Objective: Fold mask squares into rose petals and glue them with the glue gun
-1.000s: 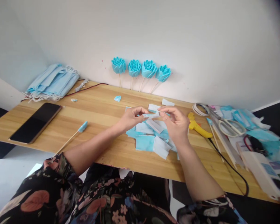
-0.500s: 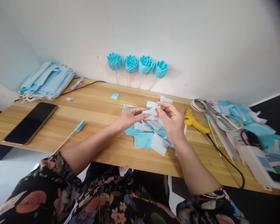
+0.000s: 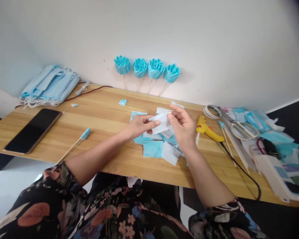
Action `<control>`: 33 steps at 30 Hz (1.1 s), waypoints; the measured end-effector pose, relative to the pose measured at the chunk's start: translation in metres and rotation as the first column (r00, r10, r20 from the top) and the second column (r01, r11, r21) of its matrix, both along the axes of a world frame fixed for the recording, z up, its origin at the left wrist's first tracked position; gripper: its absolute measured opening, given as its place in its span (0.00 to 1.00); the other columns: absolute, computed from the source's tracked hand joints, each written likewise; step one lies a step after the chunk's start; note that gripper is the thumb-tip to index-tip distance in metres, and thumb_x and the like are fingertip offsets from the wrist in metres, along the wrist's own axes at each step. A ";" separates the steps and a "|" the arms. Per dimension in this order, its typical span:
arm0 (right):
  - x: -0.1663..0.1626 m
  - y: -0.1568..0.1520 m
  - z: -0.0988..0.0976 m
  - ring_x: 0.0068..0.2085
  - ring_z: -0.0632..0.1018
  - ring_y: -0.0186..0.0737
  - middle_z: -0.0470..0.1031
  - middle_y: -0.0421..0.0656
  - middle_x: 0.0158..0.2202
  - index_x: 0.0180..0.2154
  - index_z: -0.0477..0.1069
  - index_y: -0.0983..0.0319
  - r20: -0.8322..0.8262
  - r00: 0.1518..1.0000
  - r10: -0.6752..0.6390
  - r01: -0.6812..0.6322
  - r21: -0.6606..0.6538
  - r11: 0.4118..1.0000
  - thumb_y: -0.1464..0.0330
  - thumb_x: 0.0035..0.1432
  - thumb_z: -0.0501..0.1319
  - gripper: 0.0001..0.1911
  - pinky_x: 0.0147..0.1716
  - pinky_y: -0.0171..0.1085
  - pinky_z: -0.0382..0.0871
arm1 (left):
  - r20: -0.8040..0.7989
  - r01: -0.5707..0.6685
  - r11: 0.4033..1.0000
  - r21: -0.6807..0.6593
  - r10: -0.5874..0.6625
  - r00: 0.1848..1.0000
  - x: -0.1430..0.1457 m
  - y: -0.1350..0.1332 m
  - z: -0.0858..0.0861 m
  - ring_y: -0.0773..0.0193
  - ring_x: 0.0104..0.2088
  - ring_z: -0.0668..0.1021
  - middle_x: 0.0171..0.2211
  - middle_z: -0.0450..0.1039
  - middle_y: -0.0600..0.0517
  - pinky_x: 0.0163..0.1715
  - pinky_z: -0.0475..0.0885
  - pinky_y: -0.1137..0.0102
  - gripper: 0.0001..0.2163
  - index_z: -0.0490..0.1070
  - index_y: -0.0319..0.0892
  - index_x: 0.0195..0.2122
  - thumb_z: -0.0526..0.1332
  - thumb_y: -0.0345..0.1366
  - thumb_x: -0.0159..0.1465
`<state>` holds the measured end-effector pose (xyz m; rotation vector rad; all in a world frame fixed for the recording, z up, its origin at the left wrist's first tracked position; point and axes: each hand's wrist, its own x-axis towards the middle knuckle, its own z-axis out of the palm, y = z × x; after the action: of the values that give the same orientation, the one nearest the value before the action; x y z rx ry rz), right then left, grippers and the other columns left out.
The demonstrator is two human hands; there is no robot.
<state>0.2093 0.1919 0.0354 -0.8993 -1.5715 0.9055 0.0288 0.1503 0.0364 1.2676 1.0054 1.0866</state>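
Between my two hands is a small white fabric piece [image 3: 162, 122], held up above the pile. My left hand [image 3: 141, 126] pinches its left side, thumb on top. At the upper right corner, the thumb and fingertips of my right hand [image 3: 183, 124] grip it. Below lie loose cut pieces [image 3: 152, 149], some light blue and some white, overlapping on the table. A stick with a small rolled blue tip [image 3: 85, 133] rests to the left of my left hand. Just right of my right hand lies a yellow glue gun [image 3: 209, 131].
Several blue fabric flowers [image 3: 140, 68] on sticks lean against the wall. A stack of face masks [image 3: 51, 86] and a phone [image 3: 33, 131] lie at left. On the right are scissors [image 3: 244, 130], tape rolls [image 3: 212, 112], blue scraps [image 3: 280, 139] and a white device [image 3: 276, 177].
The white piece, folded or bunched half a second ago, is now spread flatter between my hands. My right fingers have lifted slightly.
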 end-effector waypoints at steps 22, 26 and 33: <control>0.012 0.009 0.002 0.49 0.79 0.40 0.80 0.40 0.49 0.39 0.79 0.53 0.162 0.949 0.271 -0.275 -0.001 0.962 0.65 0.57 0.68 0.06 0.49 0.43 0.74 | 0.249 -0.137 0.983 -0.119 0.163 0.955 -0.005 0.004 0.002 0.72 0.22 0.68 0.22 0.69 0.54 0.24 0.64 0.73 0.08 0.73 0.36 0.28 0.65 0.36 0.60; 0.011 0.007 0.004 0.41 0.80 0.38 0.81 0.41 0.42 0.36 0.79 0.56 0.181 0.957 0.228 -0.223 -0.050 0.974 0.61 0.57 0.68 0.07 0.41 0.40 0.75 | 0.208 -0.135 0.987 -0.093 0.151 0.966 -0.005 0.003 0.004 0.72 0.22 0.68 0.22 0.68 0.54 0.25 0.63 0.73 0.09 0.73 0.36 0.28 0.65 0.37 0.60; 0.008 0.003 0.006 0.31 0.77 0.34 0.79 0.39 0.33 0.35 0.78 0.57 0.215 0.961 0.176 -0.164 -0.072 0.984 0.60 0.57 0.67 0.08 0.31 0.36 0.71 | 0.148 -0.127 0.990 -0.068 0.136 0.979 -0.004 0.000 0.007 0.72 0.24 0.68 0.22 0.68 0.54 0.26 0.64 0.74 0.10 0.72 0.37 0.27 0.65 0.39 0.60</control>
<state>0.2176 0.1947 0.0418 -0.9392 -1.8457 0.9993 0.0246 0.1507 0.0430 1.0658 1.0079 1.2287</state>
